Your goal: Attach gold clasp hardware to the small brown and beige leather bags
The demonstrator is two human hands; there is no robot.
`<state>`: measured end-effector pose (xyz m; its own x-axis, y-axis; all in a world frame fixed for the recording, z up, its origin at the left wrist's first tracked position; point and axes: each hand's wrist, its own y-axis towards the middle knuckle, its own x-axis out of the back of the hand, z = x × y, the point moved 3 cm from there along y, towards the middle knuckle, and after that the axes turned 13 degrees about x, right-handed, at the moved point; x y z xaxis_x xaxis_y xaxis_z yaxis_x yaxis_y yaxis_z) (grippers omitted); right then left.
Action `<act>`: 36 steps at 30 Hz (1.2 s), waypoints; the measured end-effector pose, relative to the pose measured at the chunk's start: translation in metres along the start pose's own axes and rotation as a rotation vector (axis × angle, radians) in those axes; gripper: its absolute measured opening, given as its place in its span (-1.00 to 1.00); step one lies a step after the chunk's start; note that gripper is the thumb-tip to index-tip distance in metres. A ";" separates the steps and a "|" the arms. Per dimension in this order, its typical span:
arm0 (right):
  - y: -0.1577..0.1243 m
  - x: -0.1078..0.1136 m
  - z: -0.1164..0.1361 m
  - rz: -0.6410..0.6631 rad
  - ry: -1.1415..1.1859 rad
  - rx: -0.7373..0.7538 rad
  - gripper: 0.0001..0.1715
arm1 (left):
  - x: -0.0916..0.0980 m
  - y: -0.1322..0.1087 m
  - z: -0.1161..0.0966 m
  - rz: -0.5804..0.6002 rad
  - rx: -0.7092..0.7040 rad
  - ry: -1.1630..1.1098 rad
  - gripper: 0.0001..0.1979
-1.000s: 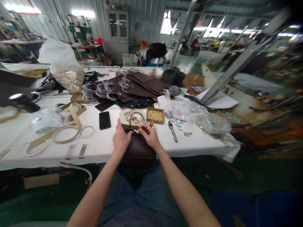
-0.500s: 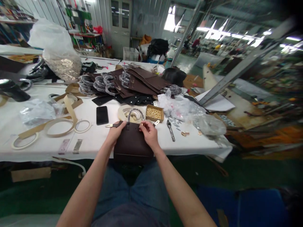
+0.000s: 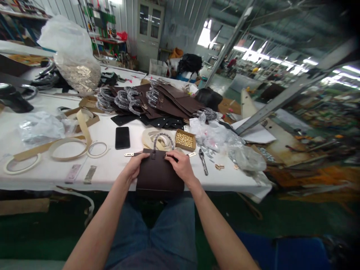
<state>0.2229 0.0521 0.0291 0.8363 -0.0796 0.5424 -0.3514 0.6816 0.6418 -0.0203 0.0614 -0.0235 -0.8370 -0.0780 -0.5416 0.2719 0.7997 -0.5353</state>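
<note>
So, the bag: small dark brown bag (image 3: 159,178), standing right at the near edge of the white table (image 3: 112,176), under both hands and hanging a little past the edge over the person's lap.
Left hand: left hand (image 3: 134,167) is curled round the bag's top left corner, fingers wrapped over the rim, gripping it.
Right hand: right hand (image 3: 180,165) lies across the top right of the bag, fingertips bunched at the rim near the middle. Honestly can't tell if it's pinching something small or just pressing.
Handle: wrapped arch handle (image 3: 162,135) sticks up just past the fingertips.
Strap ends: a metal tab (image 3: 129,154) pokes out beyond the left hand, and another metal tip (image 3: 192,154) beyond the right.
Past the left hand: black phone (image 3: 122,137) lying flat, tape rings (image 3: 97,149) further out to that side.
Past the right hand: open box of gold studs (image 3: 185,140), a hand tool (image 3: 203,161) just beside it, crumpled clear plastic bags (image 3: 213,131) further out.
Far side: a big pile of brown panels (image 3: 168,101), well apart from both hands.
</note>
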 end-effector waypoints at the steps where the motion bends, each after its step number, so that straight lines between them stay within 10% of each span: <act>1: -0.001 0.001 -0.001 0.003 0.002 -0.004 -0.88 | 0.002 0.001 0.001 -0.024 0.003 0.004 -0.61; 36: 0.020 -0.016 0.014 0.518 -0.432 0.219 -0.78 | 0.000 -0.008 0.012 0.055 -0.142 0.047 -0.63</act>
<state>0.1963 0.0569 0.0407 0.3128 -0.0974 0.9448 -0.7733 0.5515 0.3128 -0.0170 0.0480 -0.0266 -0.8451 -0.0066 -0.5345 0.2505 0.8785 -0.4068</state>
